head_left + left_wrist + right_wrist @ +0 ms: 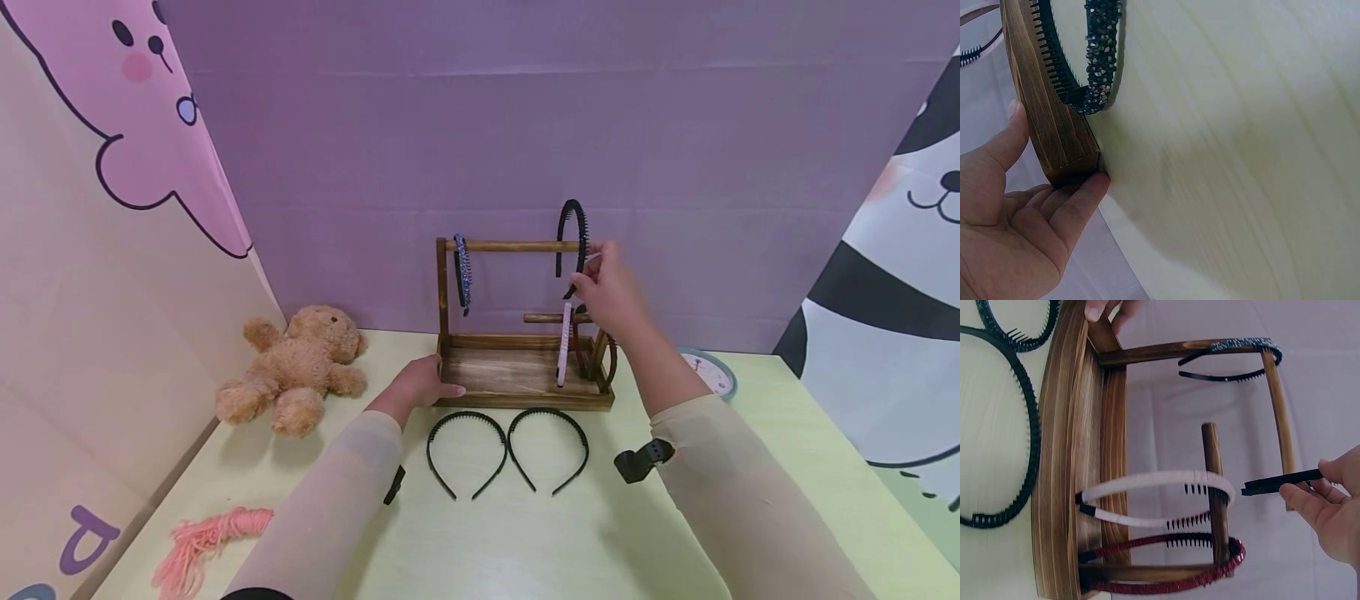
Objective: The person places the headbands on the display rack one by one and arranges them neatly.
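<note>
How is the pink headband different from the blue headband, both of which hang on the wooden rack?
The pink headband hangs on the lower bar, while the blue headband hangs on the upper bar. The pink headband is pale and shows no sparkle; the blue headband is dark and covered with glittering pieces. Both have comb-like teeth inside.

Left hand: grips the end of the wooden rack, thumb on one side, fingers opposite.
Glittery headband: dark comb teeth inside, its curve beside the wood.
Pink headband: partly visible, upper left.
Table: pale, softly shadowed.
Backdrop: lavender, creased.
</note>
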`<move>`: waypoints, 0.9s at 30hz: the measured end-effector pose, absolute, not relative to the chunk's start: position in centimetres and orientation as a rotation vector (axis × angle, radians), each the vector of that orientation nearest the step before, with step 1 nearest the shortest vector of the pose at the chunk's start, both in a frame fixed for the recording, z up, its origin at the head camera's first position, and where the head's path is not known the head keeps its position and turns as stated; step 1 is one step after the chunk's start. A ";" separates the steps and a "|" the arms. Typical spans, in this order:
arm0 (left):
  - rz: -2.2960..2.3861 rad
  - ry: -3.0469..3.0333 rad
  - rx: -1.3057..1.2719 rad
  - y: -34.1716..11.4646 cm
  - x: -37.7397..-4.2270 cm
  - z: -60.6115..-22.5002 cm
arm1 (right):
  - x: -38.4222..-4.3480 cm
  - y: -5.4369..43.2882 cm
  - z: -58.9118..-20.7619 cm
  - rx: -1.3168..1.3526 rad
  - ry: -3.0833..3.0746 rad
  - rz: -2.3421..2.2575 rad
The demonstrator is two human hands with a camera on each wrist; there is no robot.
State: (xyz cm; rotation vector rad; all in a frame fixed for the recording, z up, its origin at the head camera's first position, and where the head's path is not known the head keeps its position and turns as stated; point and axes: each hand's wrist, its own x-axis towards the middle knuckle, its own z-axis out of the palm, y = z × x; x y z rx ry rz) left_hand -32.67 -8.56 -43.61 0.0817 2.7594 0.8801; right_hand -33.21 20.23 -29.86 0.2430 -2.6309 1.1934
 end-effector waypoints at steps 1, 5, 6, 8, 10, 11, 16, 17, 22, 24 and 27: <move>0.881 2.758 0.078 -8.6 -32.7 -43.6 | -33.3 19.9 -29.9 0.255 -2.627 1.193; 0.876 2.759 0.070 -8.5 -32.6 -43.5 | -33.7 18.7 -30.1 0.297 -2.622 1.198; 0.873 2.760 0.070 -8.5 -32.6 -43.5 | -33.8 18.4 -30.1 0.307 -2.624 1.202; 0.869 2.763 0.071 -8.5 -32.5 -43.4 | -33.9 17.8 -30.2 0.328 -2.629 1.205; 0.866 2.767 0.075 -8.4 -32.5 -43.4 | -34.1 17.2 -30.3 0.347 -2.637 1.193; 0.864 2.769 0.081 -8.4 -32.5 -43.4 | -34.1 16.9 -30.3 0.355 -2.644 1.195; 0.858 2.775 0.102 -8.3 -32.4 -43.4 | -34.5 15.3 -30.7 0.378 -2.687 1.164; 0.857 2.775 0.102 -8.3 -32.4 -43.3 | -34.6 15.0 -30.7 0.378 -2.699 1.162; 0.864 2.768 0.087 -8.2 -32.4 -43.4 | -34.9 13.8 -31.2 0.385 -2.748 1.158; 0.870 2.763 0.076 -8.1 -32.4 -43.4 | -35.0 13.5 -31.5 0.393 -2.770 1.144; 0.881 2.754 0.065 -7.9 -32.5 -43.5 | -35.1 13.2 -31.8 0.406 -2.792 1.124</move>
